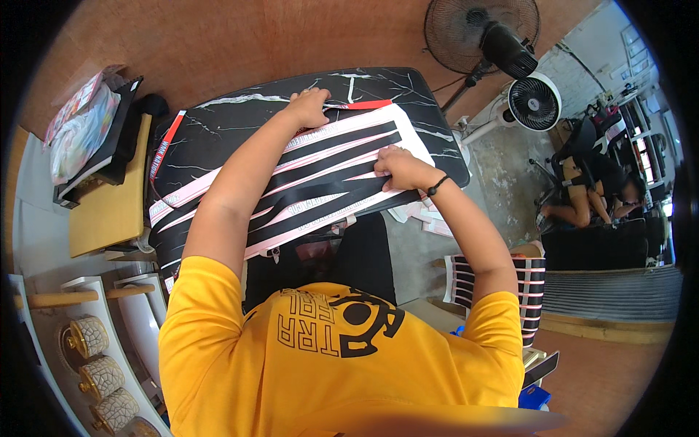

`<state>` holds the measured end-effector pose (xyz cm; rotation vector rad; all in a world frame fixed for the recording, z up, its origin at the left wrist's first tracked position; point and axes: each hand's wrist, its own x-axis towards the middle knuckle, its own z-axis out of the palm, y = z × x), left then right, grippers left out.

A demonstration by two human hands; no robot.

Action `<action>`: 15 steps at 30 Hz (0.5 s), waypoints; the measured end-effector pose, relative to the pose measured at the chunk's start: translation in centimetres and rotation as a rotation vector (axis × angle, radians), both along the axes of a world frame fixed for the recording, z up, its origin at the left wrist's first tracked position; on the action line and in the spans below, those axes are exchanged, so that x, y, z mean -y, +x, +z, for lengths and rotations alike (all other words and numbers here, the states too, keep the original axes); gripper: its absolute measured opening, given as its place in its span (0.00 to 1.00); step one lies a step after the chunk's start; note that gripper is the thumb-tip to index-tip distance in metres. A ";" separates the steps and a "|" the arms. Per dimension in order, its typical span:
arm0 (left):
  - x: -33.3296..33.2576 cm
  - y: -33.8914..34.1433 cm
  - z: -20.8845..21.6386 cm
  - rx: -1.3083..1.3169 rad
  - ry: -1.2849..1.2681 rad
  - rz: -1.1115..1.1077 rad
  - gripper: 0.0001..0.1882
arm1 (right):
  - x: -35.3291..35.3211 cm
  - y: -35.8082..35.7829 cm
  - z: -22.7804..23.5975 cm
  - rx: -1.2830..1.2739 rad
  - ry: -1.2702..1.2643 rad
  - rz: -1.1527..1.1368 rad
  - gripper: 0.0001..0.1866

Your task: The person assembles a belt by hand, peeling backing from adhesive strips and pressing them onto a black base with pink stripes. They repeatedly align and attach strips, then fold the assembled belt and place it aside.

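A white printed sheet (413, 138) with long black ribbon strips (342, 149) across it lies on the black marble-patterned table (240, 109). At its far edge is my left hand (309, 109), fingers curled over a narrow red printed strap (371, 105); its fingertips are partly hidden. My right hand (404, 169) is closed near the sheet's right end, thumb and fingers pinching a black ribbon strip. Some strips lie loose and slanted over the others. Another red printed strap (167, 146) runs along the table's left side.
Two fans, one dark (510, 51) and one white (534, 102), stand beyond the table's right corner. A striped sheet (531, 291) hangs at my right. A yellow board (109, 218) and plastic-wrapped goods (84, 131) are at left. Another person (590, 189) sits far right.
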<state>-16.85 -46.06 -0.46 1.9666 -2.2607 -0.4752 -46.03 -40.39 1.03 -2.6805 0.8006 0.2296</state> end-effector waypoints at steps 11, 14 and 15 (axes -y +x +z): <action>0.3 -0.6 -1.8 0.058 -0.160 0.003 0.24 | 3.3 4.6 0.9 0.086 -0.058 -0.048 0.49; -0.4 -0.3 -1.8 0.019 -0.311 0.111 0.26 | 4.0 5.4 1.8 -0.053 -0.012 -0.074 0.56; -0.4 0.0 -1.6 -0.003 -0.253 0.143 0.26 | 4.2 5.6 2.0 -0.056 -0.008 -0.075 0.55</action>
